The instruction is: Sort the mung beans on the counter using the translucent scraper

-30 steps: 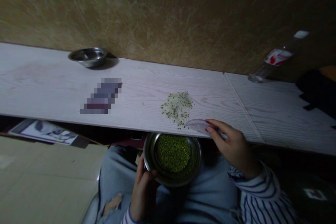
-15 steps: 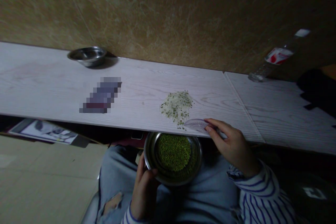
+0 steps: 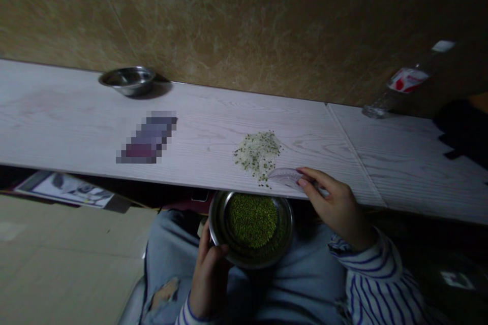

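Note:
My left hand (image 3: 210,274) grips the left rim of a steel bowl (image 3: 288,228), held over my lap just below the table edge. Inside the bowl lie many green mung beans (image 3: 252,219). My right hand (image 3: 337,205) pinches a clear plastic protractor (image 3: 285,176) between thumb and fingers. The protractor is low over the table edge, its tip beside a pile of white grains mixed with green beans (image 3: 258,151). A few green beans lie at the pile's near end, close to the edge. Whether the protractor touches the tabletop, I cannot tell.
A second steel bowl (image 3: 129,81) stands at the back left by the wall. A pixelated flat object (image 3: 148,138) lies on the white table (image 3: 198,147). At the back right is a plastic bottle (image 3: 406,80), with a dark item (image 3: 463,132) beyond it. Papers (image 3: 64,190) sit on a shelf below.
The protractor and my right hand have shifted up slightly, away from the table edge. My left hand and the bowl stay where they were.

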### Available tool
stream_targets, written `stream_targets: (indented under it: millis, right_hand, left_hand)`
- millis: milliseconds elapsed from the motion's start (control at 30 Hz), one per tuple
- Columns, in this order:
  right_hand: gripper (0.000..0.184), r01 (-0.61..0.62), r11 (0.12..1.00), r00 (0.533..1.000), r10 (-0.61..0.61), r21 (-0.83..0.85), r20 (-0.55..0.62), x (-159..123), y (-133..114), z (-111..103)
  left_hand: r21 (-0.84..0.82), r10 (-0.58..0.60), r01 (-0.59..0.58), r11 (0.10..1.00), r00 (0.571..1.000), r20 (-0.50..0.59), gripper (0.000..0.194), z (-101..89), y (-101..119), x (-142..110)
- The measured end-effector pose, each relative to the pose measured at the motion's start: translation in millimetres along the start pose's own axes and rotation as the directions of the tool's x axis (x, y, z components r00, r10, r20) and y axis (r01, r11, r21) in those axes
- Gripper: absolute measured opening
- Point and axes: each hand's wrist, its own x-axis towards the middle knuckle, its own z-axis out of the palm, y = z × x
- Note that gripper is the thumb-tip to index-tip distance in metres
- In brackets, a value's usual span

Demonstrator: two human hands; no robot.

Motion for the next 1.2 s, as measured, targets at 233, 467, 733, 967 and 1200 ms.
stream_targets:
  millis: [233, 467, 733, 967, 1200]
  right_hand:
    - [0.025, -0.001, 1.0, 1.0, 0.001, 0.01, 0.011, -0.5, 1.1, 0.1]
    - [0.024, 0.019, 1.0, 0.999, -0.02, 0.013, 0.031, -0.8, 0.0, 0.0]
    - [0.025, 0.027, 1.0, 0.998, -0.028, 0.016, 0.048, -3.1, 0.9, -0.7]
    - [0.025, 0.048, 0.999, 0.997, -0.049, 0.021, 0.054, -2.3, 1.7, 0.3]
    - [0.024, 0.047, 0.998, 0.997, -0.049, 0.029, 0.064, -2.0, 0.1, -0.3]
  left_hand:
    - [0.01, 0.004, -0.004, 1.0, 1.0, -0.004, 0.063, -1.3, 0.7, 0.4]
    - [0.035, 0.017, -0.016, 0.999, 0.999, -0.04, 0.067, -0.6, 0.8, 1.5]
    - [0.016, 0.011, -0.011, 1.0, 1.0, -0.027, 0.063, -2.0, -0.2, 3.1]
    - [0.024, 0.014, -0.013, 1.0, 0.999, -0.033, 0.054, -1.9, 0.7, 3.2]
    - [0.006, 0.002, -0.002, 1.0, 1.0, -0.014, 0.061, 0.0, 2.1, 0.4]
